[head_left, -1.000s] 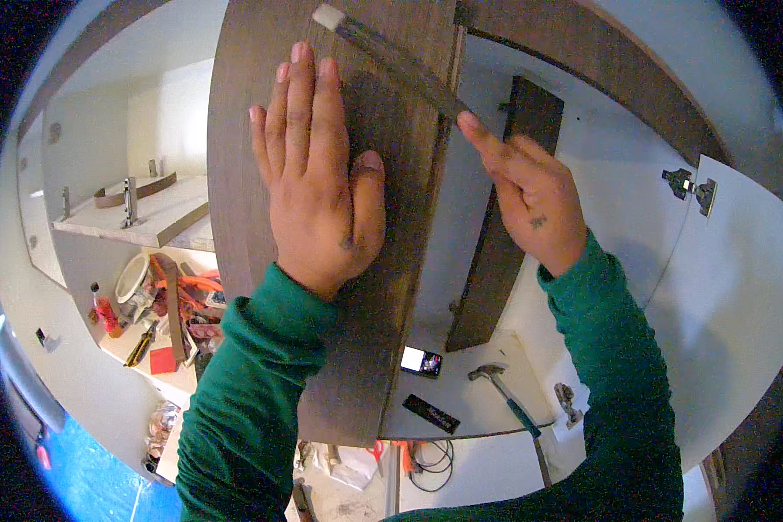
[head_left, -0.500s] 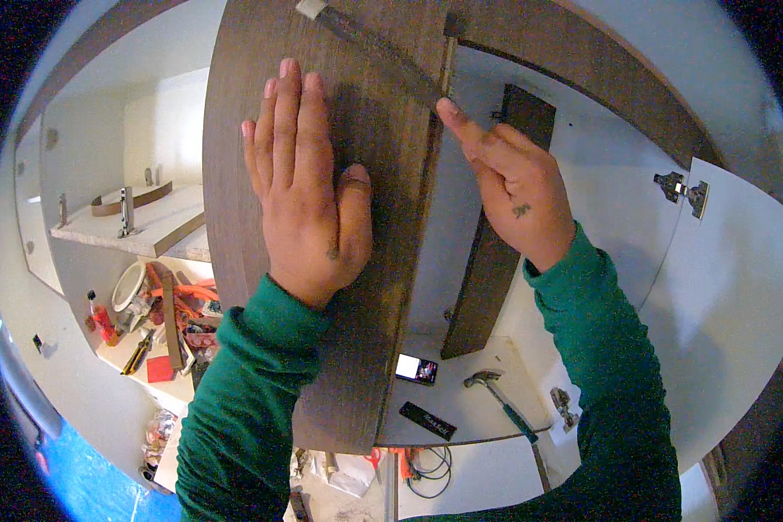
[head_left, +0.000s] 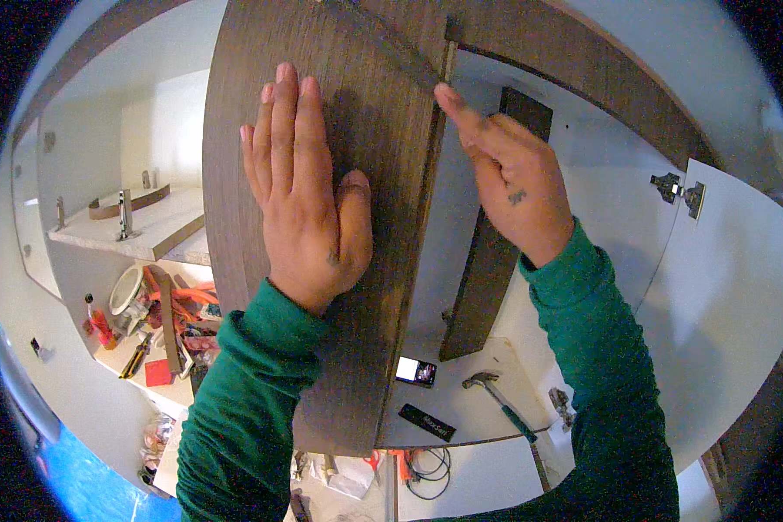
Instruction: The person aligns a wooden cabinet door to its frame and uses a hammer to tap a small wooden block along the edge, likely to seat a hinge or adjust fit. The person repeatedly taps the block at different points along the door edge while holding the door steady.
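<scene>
My left hand [head_left: 300, 196] lies flat on the face of a dark wood-grain door panel [head_left: 357, 348], its fingers stretched upward and its thumb apart. Beyond the panel's right edge, my right hand [head_left: 518, 178] is closed round the near end of a long, flat, dark tool that looks like a file [head_left: 391, 48]. The index finger points along it. This file slants up and left across the panel's edge, and its far end runs out of the top of the view. My palm and fingers hide its held end.
Right of the panel is an open cabinet with a phone [head_left: 416, 371], a black flat strip [head_left: 427, 422] and a hammer [head_left: 500, 404] on its floor. A white door [head_left: 722, 287] hangs open on hinges at right. Shelves at left hold a red bottle [head_left: 101, 322], a utility knife [head_left: 137, 357] and clutter.
My right hand has moved slightly up and left, pushing the file across the panel edge, so its pale far tip has left the view. My left hand stays nearly in place.
</scene>
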